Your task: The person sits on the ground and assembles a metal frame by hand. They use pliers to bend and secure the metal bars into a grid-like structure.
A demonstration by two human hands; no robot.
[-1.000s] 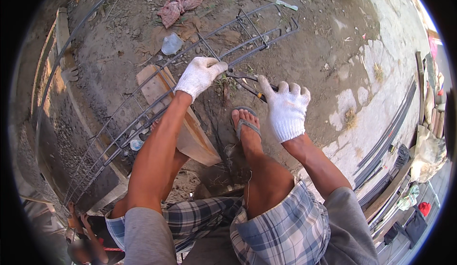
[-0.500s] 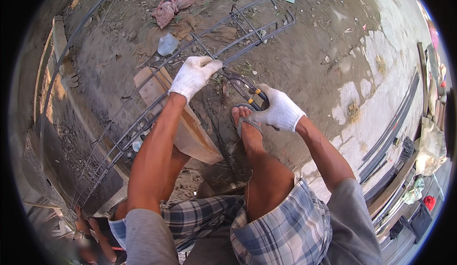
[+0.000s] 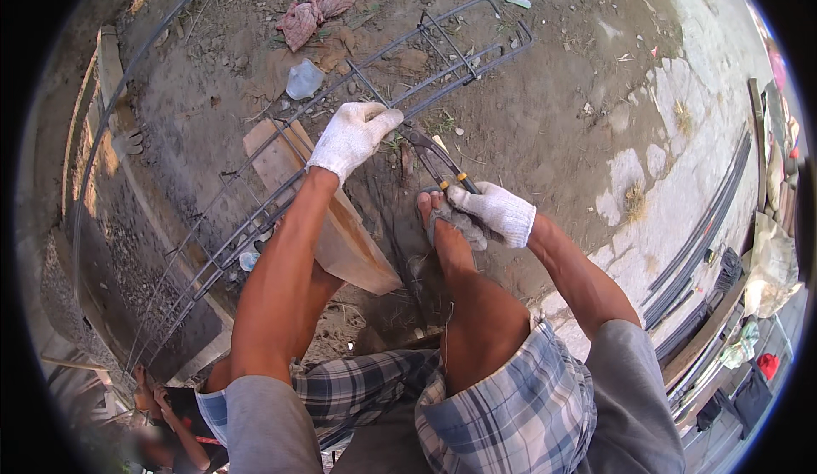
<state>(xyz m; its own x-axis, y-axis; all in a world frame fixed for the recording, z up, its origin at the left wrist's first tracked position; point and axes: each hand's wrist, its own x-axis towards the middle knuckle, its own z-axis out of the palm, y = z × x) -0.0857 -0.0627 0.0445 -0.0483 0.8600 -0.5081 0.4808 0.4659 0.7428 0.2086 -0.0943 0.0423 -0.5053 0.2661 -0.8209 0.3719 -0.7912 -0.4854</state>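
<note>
Surface: bare brown dirt ground (image 3: 579,112), strewn with pebbles, extending all round the rebar cage (image 3: 368,82). Pale, broken concrete (image 3: 719,57), well to the right of the cage.

Surroundings, outdoors: long dark rods (image 3: 702,219), bundled, far right of the cage; crumpled red-and-white cloth (image 3: 317,16) and clear plastic container (image 3: 304,79), both beyond the cage, the container nearer. Curved dark bar (image 3: 109,112), left of the cage. Wooden board (image 3: 362,257), lying partly beneath the cage and projecting on its near side. Another person's arm (image 3: 183,436), by the cage's lower-left end.

Cage: one, dark metal, long bars with cross-ties, laid diagonally; its middle under the left hand, its upper-right end beyond both hands.

Left hand (image 3: 353,140): white-gloved, closed on the cage's bars, thumb against fingers; whether wire is pinched there too, cannot tell.

Right hand (image 3: 494,213): white-gloved, on the cage's near side, gripping the handles of pliers (image 3: 419,139), whose head meets the cage just beside the left fingertips; exact bite hidden.
</note>
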